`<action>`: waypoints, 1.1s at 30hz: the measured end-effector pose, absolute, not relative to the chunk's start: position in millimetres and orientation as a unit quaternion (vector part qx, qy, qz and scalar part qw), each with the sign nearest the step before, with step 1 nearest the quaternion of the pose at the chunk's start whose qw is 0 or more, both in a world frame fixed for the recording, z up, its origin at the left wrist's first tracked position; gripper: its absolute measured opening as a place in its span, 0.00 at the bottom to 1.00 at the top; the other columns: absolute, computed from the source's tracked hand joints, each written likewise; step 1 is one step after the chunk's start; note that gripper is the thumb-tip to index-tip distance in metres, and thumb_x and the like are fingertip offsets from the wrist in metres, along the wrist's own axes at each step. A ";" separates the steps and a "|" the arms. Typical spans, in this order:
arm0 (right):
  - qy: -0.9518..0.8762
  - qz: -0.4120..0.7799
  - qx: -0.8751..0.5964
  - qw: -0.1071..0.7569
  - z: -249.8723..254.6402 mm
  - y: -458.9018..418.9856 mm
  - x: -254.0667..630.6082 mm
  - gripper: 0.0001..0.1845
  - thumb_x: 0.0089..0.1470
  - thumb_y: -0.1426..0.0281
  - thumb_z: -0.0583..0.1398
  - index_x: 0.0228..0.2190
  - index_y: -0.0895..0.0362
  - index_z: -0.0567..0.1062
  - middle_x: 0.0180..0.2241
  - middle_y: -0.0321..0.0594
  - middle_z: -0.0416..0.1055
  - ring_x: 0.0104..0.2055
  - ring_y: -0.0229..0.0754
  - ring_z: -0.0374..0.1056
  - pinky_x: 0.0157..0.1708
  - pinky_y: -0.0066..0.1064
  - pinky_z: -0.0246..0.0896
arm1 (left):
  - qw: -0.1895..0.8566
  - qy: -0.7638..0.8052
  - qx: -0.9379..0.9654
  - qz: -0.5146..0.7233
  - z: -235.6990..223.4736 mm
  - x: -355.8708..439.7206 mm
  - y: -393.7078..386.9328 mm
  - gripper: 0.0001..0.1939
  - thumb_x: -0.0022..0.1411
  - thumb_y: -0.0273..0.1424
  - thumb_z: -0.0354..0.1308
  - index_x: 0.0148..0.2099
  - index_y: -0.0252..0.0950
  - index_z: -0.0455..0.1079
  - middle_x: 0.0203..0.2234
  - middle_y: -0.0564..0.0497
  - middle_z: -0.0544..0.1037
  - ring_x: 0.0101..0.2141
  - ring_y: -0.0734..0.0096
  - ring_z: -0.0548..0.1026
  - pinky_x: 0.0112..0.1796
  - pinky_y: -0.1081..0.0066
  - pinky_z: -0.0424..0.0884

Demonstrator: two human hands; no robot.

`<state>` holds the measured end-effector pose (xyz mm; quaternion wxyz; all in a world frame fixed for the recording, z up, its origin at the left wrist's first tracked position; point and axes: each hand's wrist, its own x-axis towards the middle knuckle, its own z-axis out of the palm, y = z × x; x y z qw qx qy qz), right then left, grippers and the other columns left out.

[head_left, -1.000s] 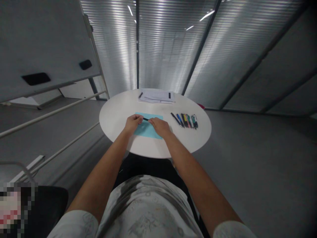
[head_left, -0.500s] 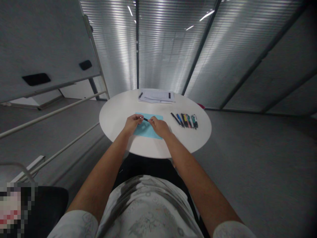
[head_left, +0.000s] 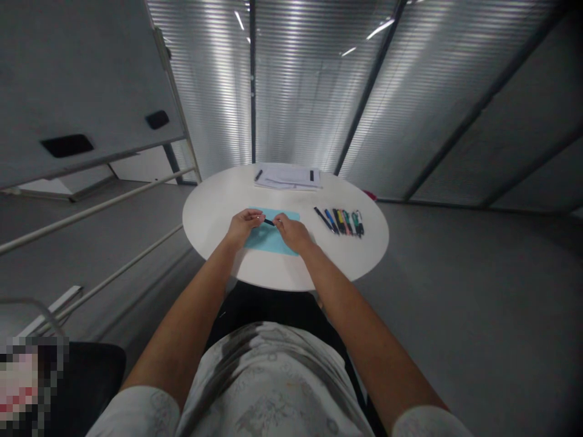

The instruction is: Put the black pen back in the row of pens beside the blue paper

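On a round white table (head_left: pixel 212 209), blue paper (head_left: pixel 268 243) lies.

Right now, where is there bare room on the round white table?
Bare: the round white table left of the light-blue paper sheet, and below the row of coloured pens. Crowded: the sheet, where the left hand and right hand meet at a small black pen.

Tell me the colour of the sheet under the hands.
Light blue sheet, best in the head view.
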<state>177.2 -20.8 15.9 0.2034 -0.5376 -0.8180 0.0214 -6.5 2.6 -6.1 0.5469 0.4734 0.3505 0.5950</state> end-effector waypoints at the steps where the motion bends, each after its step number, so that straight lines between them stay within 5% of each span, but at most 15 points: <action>1: -0.818 0.032 -0.532 0.217 14.7 -20.5 177.4 0.20 0.65 0.54 0.45 0.47 0.53 0.66 0.33 0.39 0.75 0.34 0.43 0.70 0.32 0.29 0.54 | 0.548 0.346 0.473 0.597 -6.4 -6.8 3.1 0.17 0.41 0.32 0.71 0.35 0.32 0.74 0.23 0.52 0.74 0.24 0.78 0.69 0.29 0.74 0.63; 5: -0.818 0.045 -0.517 0.248 14.6 -20.4 176.9 0.16 0.61 0.56 0.53 0.44 0.53 0.66 0.38 0.39 0.74 0.38 0.42 0.69 0.34 0.29 0.55 | 0.546 0.343 0.466 0.606 -7.2 -7.7 4.6 0.17 0.41 0.31 0.71 0.36 0.33 0.74 0.25 0.51 0.76 0.24 0.79 0.69 0.28 0.74 0.62; 9: -0.827 0.016 -0.511 0.235 18.8 -21.2 176.2 0.14 0.64 0.59 0.49 0.41 0.53 0.69 0.42 0.40 0.73 0.41 0.42 0.68 0.35 0.30 0.56 | 0.546 0.349 0.452 0.612 -8.0 -8.8 5.7 0.17 0.40 0.29 0.71 0.36 0.33 0.74 0.30 0.48 0.78 0.25 0.78 0.70 0.28 0.74 0.64; 14: -0.836 0.013 -0.501 0.222 18.5 -21.5 176.7 0.18 0.66 0.61 0.44 0.41 0.53 0.71 0.42 0.40 0.72 0.43 0.41 0.68 0.38 0.30 0.57 | 0.565 0.339 0.449 0.604 -8.3 -9.4 5.0 0.18 0.39 0.26 0.70 0.36 0.34 0.74 0.33 0.47 0.79 0.28 0.76 0.73 0.30 0.73 0.66; 23: -0.823 0.059 -0.493 0.276 13.4 -19.8 177.0 0.13 0.61 0.59 0.53 0.43 0.53 0.67 0.40 0.38 0.73 0.39 0.42 0.68 0.37 0.30 0.57 | 0.599 0.313 0.431 0.598 0.2 -8.3 -1.7 0.19 0.39 0.26 0.70 0.37 0.33 0.73 0.33 0.47 0.79 0.25 0.78 0.71 0.29 0.73 0.65; 33: -0.824 0.042 -0.506 0.249 20.6 -23.8 174.4 0.15 0.64 0.60 0.49 0.45 0.52 0.68 0.45 0.40 0.73 0.43 0.43 0.68 0.37 0.30 0.57 | 0.568 0.338 0.430 0.614 1.0 -3.4 -1.0 0.16 0.40 0.29 0.71 0.34 0.33 0.71 0.19 0.56 0.69 0.21 0.81 0.66 0.25 0.74 0.61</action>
